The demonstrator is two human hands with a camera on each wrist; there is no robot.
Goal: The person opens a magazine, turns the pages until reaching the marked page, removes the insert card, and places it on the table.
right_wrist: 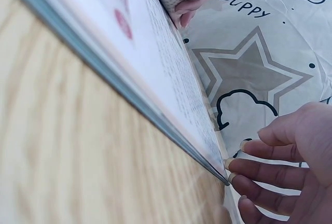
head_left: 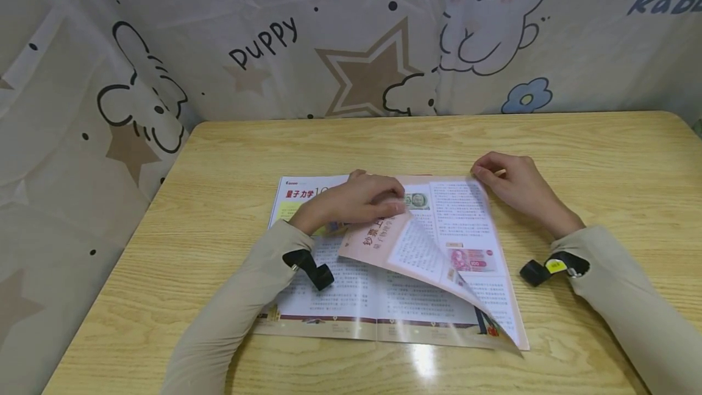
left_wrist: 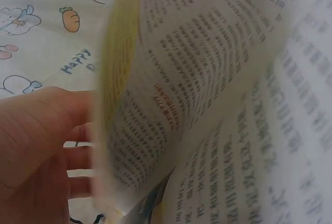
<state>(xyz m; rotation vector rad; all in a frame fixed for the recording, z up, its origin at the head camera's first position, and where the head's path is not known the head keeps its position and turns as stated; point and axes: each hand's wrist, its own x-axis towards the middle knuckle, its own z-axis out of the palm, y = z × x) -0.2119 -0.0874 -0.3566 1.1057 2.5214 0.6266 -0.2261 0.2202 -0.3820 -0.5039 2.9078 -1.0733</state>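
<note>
An open magazine (head_left: 334,288) with Chinese text and banknote pictures lies on the wooden table. My left hand (head_left: 359,197) pinches a pink-and-white magazine page (head_left: 419,252) by its upper part, and the sheet curves up and leftward over the spread. In the left wrist view the left hand (left_wrist: 36,141) is at the edge of this bent page (left_wrist: 176,73). Beyond the top right corner my right hand (head_left: 518,185) rests, fingers loosely bent. The right wrist view has the right hand (right_wrist: 306,156) with fingertips right at the magazine's corner, thumb apart.
The table (head_left: 137,273) extends on both sides of the magazine. A cartoon-printed cloth (head_left: 219,11) hangs along its back and left edges. Black straps with small devices (head_left: 318,270) sit on both sleeved wrists.
</note>
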